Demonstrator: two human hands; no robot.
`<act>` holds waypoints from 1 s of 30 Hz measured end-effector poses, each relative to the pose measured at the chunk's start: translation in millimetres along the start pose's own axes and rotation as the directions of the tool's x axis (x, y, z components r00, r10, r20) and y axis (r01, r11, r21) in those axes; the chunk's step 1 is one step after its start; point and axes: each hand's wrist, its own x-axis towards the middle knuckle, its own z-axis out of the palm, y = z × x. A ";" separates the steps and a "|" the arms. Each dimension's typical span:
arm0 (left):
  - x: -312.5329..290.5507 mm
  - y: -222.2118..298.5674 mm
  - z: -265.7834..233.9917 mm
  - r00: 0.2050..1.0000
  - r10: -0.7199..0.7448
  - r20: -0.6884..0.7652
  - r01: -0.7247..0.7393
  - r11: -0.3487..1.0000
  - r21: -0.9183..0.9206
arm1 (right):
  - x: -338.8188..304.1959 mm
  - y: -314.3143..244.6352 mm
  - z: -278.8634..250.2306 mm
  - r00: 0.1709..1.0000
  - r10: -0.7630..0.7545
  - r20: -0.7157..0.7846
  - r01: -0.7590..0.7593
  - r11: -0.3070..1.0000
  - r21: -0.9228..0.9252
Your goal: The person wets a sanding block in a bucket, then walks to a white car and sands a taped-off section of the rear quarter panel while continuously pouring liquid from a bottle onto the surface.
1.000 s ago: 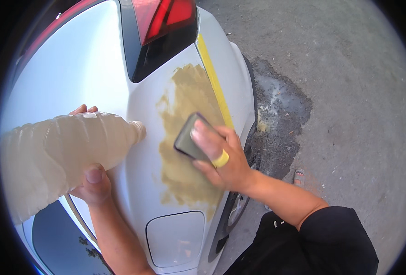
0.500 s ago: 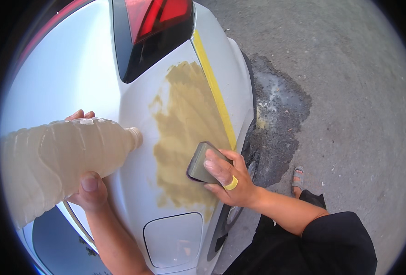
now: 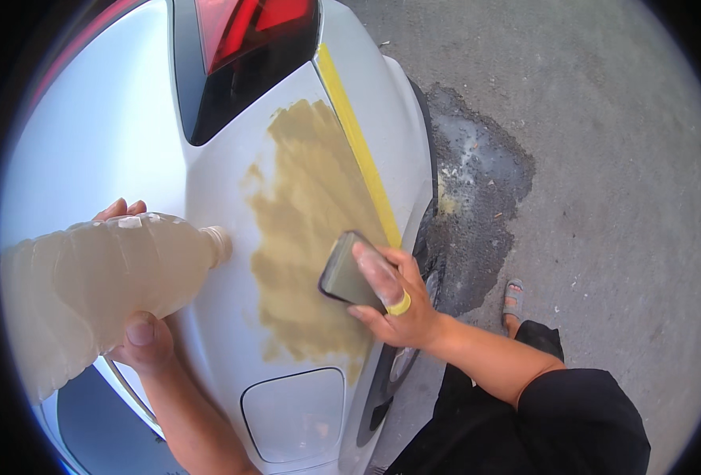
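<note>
Left hand: the person's left hand (image 3: 146, 348) is curving widely around a cloudy, ribbed plastic bottle (image 3: 121, 273), whose neck is pointing toward the right hand.
Right hand: the right hand (image 3: 410, 313) is gripping a grey-green rectangular block (image 3: 346, 273), fingers spreading over its top.
Patch: the tan, smeared patch (image 3: 287, 198) is lying under and ahead of the block.
Edges: a yellow tape strip (image 3: 358, 150) is running ahead of the right hand; a white, rounded fuel flap (image 3: 295, 416) is sitting behind it, leftward.
Room: white car bodywork (image 3: 220, 297) is separating the hands; grey pavement (image 3: 619, 237) is stretching rightward beyond the right hand.
</note>
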 end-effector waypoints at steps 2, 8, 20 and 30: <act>4.5 -2.4 -5.6 1.000 0.006 0.025 -0.006 1.000 0.013 | 55.3 8.6 -6.1 0.999 0.020 -0.046 -0.022 0.999 -0.039; 2.4 -3.3 -3.4 1.000 0.008 0.014 -0.008 1.000 0.015 | 92.3 19.5 -9.4 0.994 0.085 -0.062 -0.085 0.996 0.012; 6.2 1.5 2.9 0.999 -0.007 -0.039 0.008 1.000 0.019 | 131.6 26.7 -15.0 0.996 0.054 -0.075 -0.055 0.998 -0.010; 9.3 5.9 9.5 0.998 0.016 -0.063 -0.017 1.000 -0.015 | 149.3 32.2 -23.9 0.995 -0.093 -0.021 0.090 0.990 -0.108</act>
